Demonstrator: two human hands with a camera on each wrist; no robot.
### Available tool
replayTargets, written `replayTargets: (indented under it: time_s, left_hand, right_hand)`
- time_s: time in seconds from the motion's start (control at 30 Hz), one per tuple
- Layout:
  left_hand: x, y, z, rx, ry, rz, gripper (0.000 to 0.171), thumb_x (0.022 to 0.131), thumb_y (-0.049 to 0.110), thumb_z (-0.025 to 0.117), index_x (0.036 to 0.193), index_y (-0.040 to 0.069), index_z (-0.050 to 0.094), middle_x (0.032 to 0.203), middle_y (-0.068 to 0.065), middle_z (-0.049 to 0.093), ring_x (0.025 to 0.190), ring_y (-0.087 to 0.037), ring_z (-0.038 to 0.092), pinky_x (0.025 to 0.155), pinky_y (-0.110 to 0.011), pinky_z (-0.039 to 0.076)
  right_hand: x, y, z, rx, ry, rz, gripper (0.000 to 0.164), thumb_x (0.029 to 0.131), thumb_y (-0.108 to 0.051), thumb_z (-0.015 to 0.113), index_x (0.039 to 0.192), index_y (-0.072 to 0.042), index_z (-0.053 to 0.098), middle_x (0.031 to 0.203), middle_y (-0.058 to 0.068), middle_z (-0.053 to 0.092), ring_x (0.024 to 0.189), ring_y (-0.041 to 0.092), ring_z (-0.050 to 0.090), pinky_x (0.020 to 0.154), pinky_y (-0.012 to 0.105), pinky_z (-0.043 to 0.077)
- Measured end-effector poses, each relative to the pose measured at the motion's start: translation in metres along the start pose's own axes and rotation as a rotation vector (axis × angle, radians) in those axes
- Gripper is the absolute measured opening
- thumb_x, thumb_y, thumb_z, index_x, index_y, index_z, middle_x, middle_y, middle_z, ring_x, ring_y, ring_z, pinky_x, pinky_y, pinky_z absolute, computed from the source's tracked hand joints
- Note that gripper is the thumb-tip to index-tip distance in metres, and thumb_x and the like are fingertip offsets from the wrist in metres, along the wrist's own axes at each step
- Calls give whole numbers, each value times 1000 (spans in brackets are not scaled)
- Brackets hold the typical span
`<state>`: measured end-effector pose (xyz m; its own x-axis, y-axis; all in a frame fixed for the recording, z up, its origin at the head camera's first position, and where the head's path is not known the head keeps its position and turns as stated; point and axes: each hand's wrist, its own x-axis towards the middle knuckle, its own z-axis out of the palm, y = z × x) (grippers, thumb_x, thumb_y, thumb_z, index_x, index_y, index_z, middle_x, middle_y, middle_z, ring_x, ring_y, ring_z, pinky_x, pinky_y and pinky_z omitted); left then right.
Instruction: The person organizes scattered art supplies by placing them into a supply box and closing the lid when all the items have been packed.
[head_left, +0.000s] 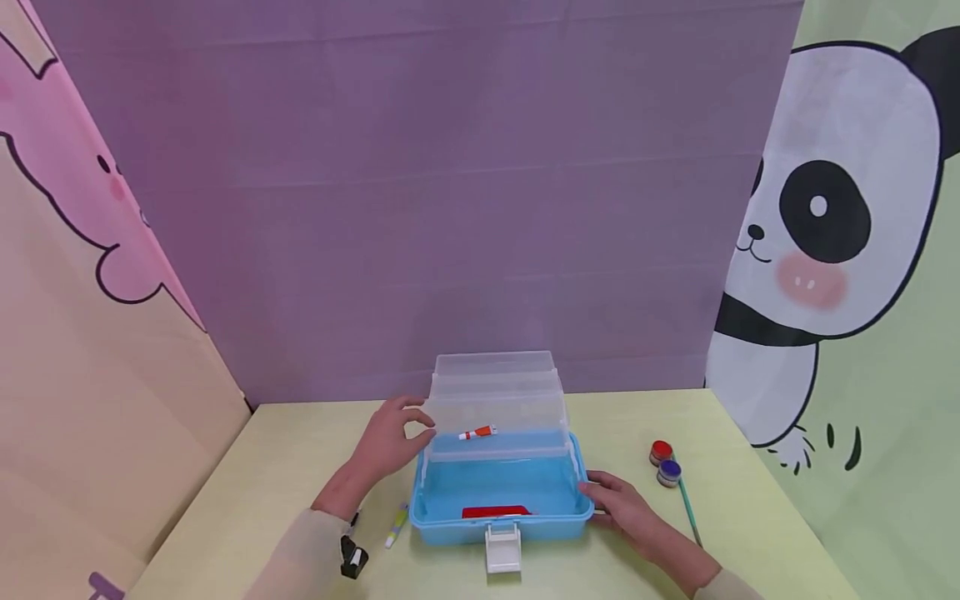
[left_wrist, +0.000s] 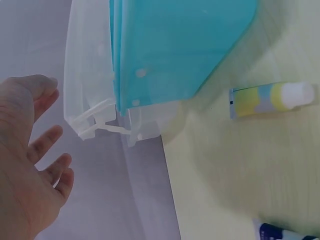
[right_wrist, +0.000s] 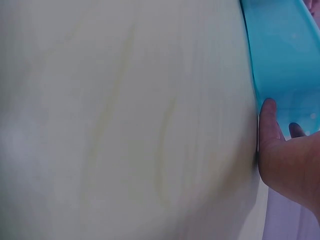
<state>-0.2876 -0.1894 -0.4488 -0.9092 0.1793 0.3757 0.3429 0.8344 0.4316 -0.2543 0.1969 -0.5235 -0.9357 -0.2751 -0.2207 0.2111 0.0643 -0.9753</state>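
Blue box (head_left: 448, 533), clear lid (head_left: 492, 385) raised

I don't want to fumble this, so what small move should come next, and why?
I'd probably lower the left hand to the yellow tube: that hand holds nothing, the tube lies just outside the blue box, and the clear lid stands open.

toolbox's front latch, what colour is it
White; the front latch shows best in the head view.

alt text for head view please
Open blue box, clear lid raised, on a pale table; a person's right grip touches its side, left grip beside the lid. A red-lidded jar and blue-lidded jar stand at right.
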Motion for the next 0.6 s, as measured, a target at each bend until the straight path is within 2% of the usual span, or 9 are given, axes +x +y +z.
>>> replayTargets:
  time_s: [0.3, 0.6]
  left_hand:
    - [-26, -9, -4, -48, 36, -46, 7, 86, 19, 74, 91, 15, 76, 126, -11, 58, 120, -36, 50, 92, -53, 47]
    - [-58, -28, -12, -113, 42, -61, 8, 85, 19, 75, 88, 12, 75, 120, -12, 62, 117, -38, 52, 94, -53, 44]
  right_hand:
    - [1, -2, 0, -21, -3, 0, 70, 95, -37, 62, 140, 11, 37, 130, 24, 53, 107, 31, 61, 88, 43, 52]
    - [1, 0, 0, -30, 16, 17, 71, 94, -39, 63, 140, 10, 38, 130, 24, 54, 106, 30, 61, 87, 43, 53]
